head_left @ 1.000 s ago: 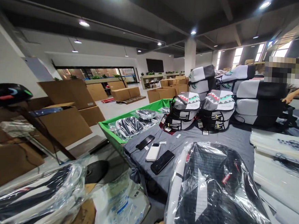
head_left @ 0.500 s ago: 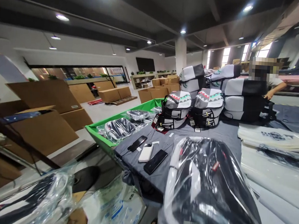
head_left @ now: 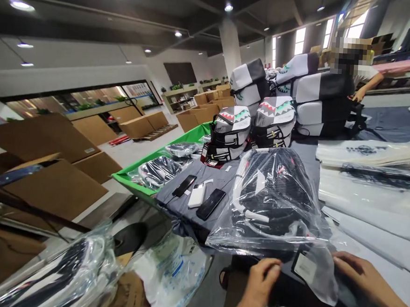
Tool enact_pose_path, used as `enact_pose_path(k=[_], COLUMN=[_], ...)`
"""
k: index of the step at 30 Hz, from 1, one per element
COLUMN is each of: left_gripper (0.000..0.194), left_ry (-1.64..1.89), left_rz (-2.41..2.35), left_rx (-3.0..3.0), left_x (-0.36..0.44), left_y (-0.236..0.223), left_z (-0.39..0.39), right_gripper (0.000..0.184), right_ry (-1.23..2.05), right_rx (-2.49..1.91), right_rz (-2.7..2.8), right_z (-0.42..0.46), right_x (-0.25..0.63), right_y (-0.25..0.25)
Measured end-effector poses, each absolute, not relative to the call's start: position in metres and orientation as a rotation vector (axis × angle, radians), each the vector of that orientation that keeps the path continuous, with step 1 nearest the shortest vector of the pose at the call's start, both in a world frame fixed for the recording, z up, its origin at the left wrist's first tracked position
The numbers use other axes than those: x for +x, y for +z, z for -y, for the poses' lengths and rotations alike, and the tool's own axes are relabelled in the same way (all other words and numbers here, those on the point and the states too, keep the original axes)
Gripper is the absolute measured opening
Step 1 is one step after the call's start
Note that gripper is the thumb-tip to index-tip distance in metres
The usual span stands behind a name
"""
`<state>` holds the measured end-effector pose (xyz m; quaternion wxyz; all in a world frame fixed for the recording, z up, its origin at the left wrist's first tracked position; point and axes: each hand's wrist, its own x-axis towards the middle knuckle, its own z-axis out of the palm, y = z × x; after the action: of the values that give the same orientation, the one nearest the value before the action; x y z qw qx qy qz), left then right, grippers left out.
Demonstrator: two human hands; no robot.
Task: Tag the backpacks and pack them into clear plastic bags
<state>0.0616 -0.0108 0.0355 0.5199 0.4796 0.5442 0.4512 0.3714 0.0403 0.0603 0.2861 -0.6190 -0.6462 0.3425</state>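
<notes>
A black-and-white backpack in a clear plastic bag (head_left: 275, 200) lies on the grey table (head_left: 306, 151) right in front of me. My left hand (head_left: 261, 283) is closed on the open near edge of the plastic bag. On the other side, my right hand (head_left: 361, 276) grips the same edge, next to a white tag (head_left: 304, 269) inside the plastic. Two black phones (head_left: 210, 203) and a white power bank (head_left: 197, 195) rest on the table's left end.
Grey backpacks with a toothed print (head_left: 231, 132) are stacked at the far side, where another person (head_left: 363, 78) works. White flat bags (head_left: 371, 184) pile up on the right. A green bin (head_left: 155, 168) holds bagged items; cardboard boxes (head_left: 48, 180) and more bagged backpacks (head_left: 59, 269) stand on the left.
The view has tilted down and right. Both my hands have come into view at the bottom, gripping the plastic bag's near edge, and the bagged backpack now lies flatter and farther from me.
</notes>
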Motion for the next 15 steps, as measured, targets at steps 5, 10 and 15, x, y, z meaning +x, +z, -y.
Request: enact_pose_path(k=[5, 10, 15], left_gripper=[0.036, 0.018, 0.028], left_ry=[1.035, 1.043, 0.966], left_rz=[-1.285, -1.314, -1.095], left_rx=[1.263, 1.173, 0.835], left_x=[0.145, 0.15, 0.135], left_y=[0.042, 0.047, 0.064], left_z=[-0.028, -0.041, -0.039], right_gripper=[0.062, 0.016, 0.014], right_ry=[0.597, 0.534, 0.906], right_rx=[-2.067, -2.241, -1.789], right_rz=[1.587, 1.766, 1.908], right_z=[-0.041, -0.069, -0.071], right_x=[0.311, 0.326, 0.365], right_y=[0.078, 0.082, 0.068])
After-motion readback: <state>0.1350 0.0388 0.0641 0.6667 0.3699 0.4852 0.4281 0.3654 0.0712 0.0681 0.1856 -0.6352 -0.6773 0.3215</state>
